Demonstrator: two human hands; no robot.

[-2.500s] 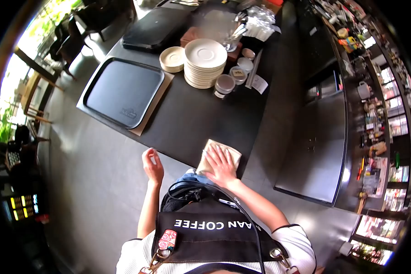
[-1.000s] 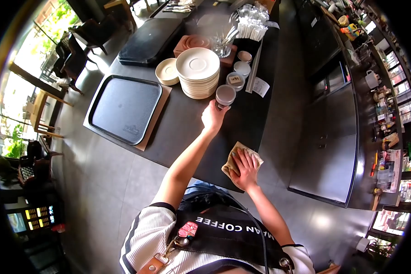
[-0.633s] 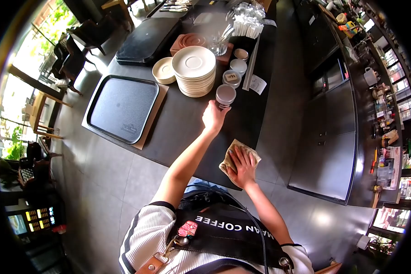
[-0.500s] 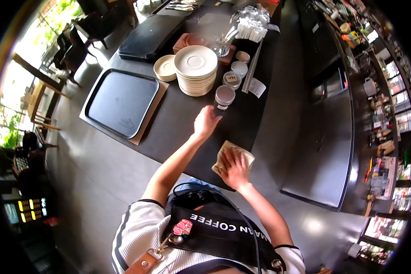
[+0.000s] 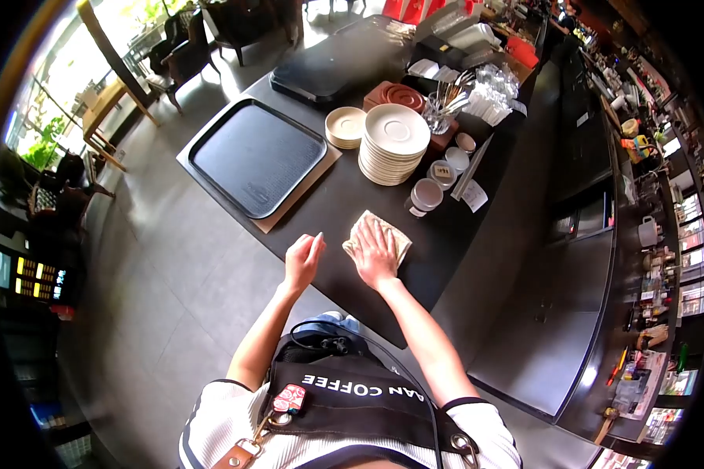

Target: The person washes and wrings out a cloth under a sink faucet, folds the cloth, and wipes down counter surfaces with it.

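Right hand (image 5: 376,252) palm-down on cloth (image 5: 401,241), fingers slightly spread, pressing it flat. Cloth lies on the dark counter (image 5: 399,293), nearer the wearer than the jars. Left hand (image 5: 303,258) is near the counter's edge, apart from the cloth, fingers curled together (nothing seen in them). Beyond the cloth, the nearest lidded jar (image 5: 426,195) heads a row of small containers, with a paper slip (image 5: 474,195) just beside the row. Tall plate stack (image 5: 395,144) stands left of the jars; short stack of small dishes (image 5: 345,127) just beside it. Black tray (image 5: 258,159) sits on a brown board (image 5: 297,195) at the counter's left side.
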